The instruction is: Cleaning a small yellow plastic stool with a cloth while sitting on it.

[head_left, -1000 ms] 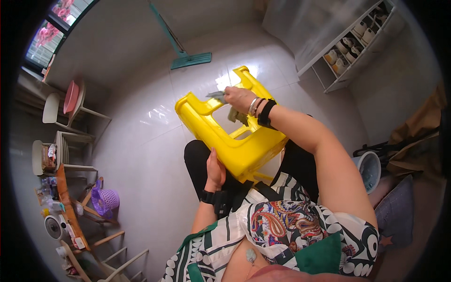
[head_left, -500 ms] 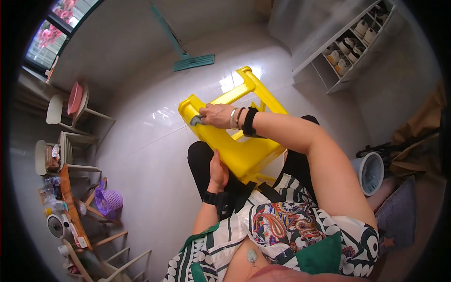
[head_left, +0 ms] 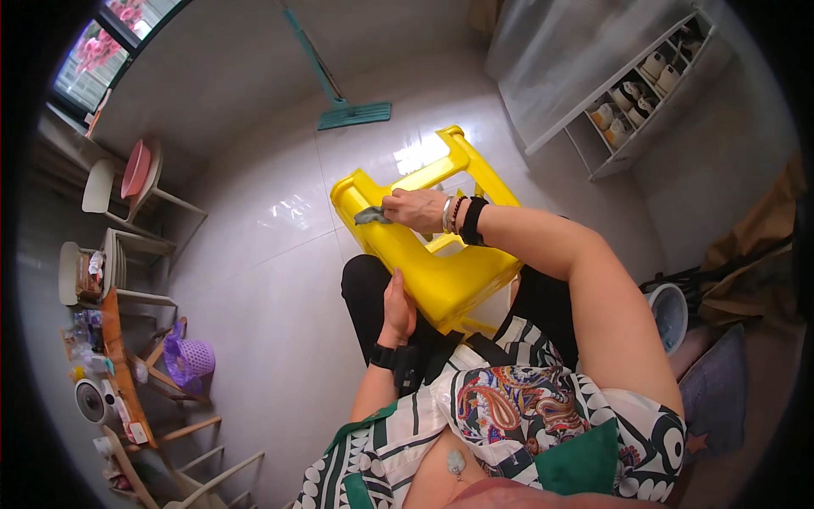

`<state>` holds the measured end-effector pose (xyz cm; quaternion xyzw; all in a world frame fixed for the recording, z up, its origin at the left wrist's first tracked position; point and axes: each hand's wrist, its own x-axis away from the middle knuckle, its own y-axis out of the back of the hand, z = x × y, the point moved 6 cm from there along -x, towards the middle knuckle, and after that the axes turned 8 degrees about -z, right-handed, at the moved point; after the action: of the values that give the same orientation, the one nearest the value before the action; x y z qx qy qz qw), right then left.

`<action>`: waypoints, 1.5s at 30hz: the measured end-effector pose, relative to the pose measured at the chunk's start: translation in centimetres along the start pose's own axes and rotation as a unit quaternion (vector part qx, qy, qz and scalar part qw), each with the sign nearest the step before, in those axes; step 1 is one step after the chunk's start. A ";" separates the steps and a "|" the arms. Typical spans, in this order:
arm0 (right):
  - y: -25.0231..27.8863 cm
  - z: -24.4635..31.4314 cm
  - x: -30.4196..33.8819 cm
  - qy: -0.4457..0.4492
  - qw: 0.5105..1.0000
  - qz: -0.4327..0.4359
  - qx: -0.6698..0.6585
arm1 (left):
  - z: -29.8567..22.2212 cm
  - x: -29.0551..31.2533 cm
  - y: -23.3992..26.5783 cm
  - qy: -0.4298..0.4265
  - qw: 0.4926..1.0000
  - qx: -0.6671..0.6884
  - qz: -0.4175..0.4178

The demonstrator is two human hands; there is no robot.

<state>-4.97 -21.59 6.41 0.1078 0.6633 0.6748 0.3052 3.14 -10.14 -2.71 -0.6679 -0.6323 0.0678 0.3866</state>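
Observation:
A yellow plastic stool point(head_left: 449, 284) lies tipped on its side across my lap, its legs pointing away from me. My right hand point(head_left: 415, 209) is closed on a grey-green cloth point(head_left: 370, 215), which touches the side of the stool's left leg. Against the stool's near left edge rests my left hand point(head_left: 398, 312), thumb up along the plastic and the other fingers partly hidden beneath. It steadies the stool by that edge.
A green flat mop point(head_left: 354, 115) stands on the tiled floor ahead. To the left are chairs, a pink basin point(head_left: 136, 169), a purple basket point(head_left: 193, 358) and a cluttered wooden table point(head_left: 127, 373). At right stand a shoe rack point(head_left: 627, 106) and a bucket point(head_left: 669, 318).
My right hand has moved slightly right with the cloth along the stool's leg. The whole view has shifted a little; my left hand keeps its place on the stool.

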 end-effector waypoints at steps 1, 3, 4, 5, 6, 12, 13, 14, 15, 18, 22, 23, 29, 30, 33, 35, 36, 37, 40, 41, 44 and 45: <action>0.0 0.0 0.1 0.005 1.000 -0.006 0.016 | 0.0 0.0 -0.1 0.000 1.000 -0.001 -0.002; 0.0 0.0 0.3 0.011 0.999 -0.013 0.032 | 0.0 0.0 -0.2 -0.002 1.000 -0.002 -0.005; 0.0 0.1 0.3 0.019 0.999 -0.014 0.043 | 0.0 0.0 -0.2 0.000 1.000 -0.005 -0.006; 0.1 0.2 0.3 0.027 0.998 -0.014 0.054 | 0.0 0.0 -0.2 0.002 1.000 -0.007 -0.008; 0.3 0.2 0.2 0.029 0.998 -0.014 0.054 | 0.0 -0.1 0.0 0.001 1.000 -0.006 -0.009; 0.4 -0.6 0.9 0.081 0.993 0.013 0.086 | 0.2 -0.3 -0.2 0.004 1.000 -0.001 0.001; 0.4 -0.9 1.1 0.079 0.994 0.013 0.076 | 0.3 -0.4 -0.1 -0.001 1.000 -0.003 0.005; 0.5 -1.2 1.3 0.077 0.995 0.014 0.066 | 0.4 -0.4 0.0 -0.005 1.000 -0.004 0.009; 0.7 -1.3 1.6 0.084 0.993 0.008 0.079 | 0.3 -0.4 0.0 -0.005 1.000 -0.004 0.009; 0.8 -2.3 2.6 0.043 0.994 0.056 0.083 | 0.3 -0.1 0.0 0.005 1.000 0.006 0.015; 1.9 -3.9 3.6 -0.111 0.991 0.077 0.015 | 0.1 0.2 -0.1 0.002 1.000 0.001 0.004; 1.1 -4.7 4.1 -0.092 0.989 0.088 0.070 | -0.1 0.3 -0.2 -0.003 1.000 -0.002 0.009; 6.8 -6.7 2.9 -0.285 0.948 -0.120 -0.071 | 0.1 0.3 0.6 0.000 1.000 0.000 0.004; 6.7 -6.3 2.1 -0.286 0.948 -0.120 -0.070 | 0.3 0.2 0.6 0.001 1.000 -0.001 0.006; 5.3 -4.3 -1.5 -0.234 0.943 -0.177 -0.154 | 0.4 0.0 0.4 -0.002 1.000 -0.001 0.015; 2.0 -2.7 -2.6 -0.198 0.971 -0.068 -0.111 | 0.3 0.1 0.2 -0.001 1.000 -0.011 0.001; 0.5 -1.7 -2.6 -0.152 0.987 0.005 -0.042 | 0.2 0.2 -0.1 0.000 1.000 -0.011 0.002; -0.1 -1.4 -2.8 -0.134 0.991 0.007 0.000 | 0.0 0.4 -0.3 0.001 1.000 -0.008 -0.007; -0.1 -2.1 -2.2 -0.095 0.995 0.003 0.008 | 0.0 0.4 0.2 0.003 1.000 -0.005 -0.014; -0.3 -2.3 -1.6 -0.075 0.996 0.017 0.040 | 0.2 0.4 0.5 0.002 1.000 -0.006 -0.012; -0.3 -4.7 0.3 -0.142 0.978 0.125 0.088 | 0.2 0.1 0.9 -0.011 1.000 -0.010 0.003; -0.7 -6.3 1.6 -0.174 0.979 0.078 0.068 | 0.3 0.0 0.6 -0.008 1.000 -0.011 0.008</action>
<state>-9.56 -25.97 4.74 0.2956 0.6340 0.6208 0.3540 3.45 -9.99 -3.27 -0.6763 -0.6309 0.0698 0.3737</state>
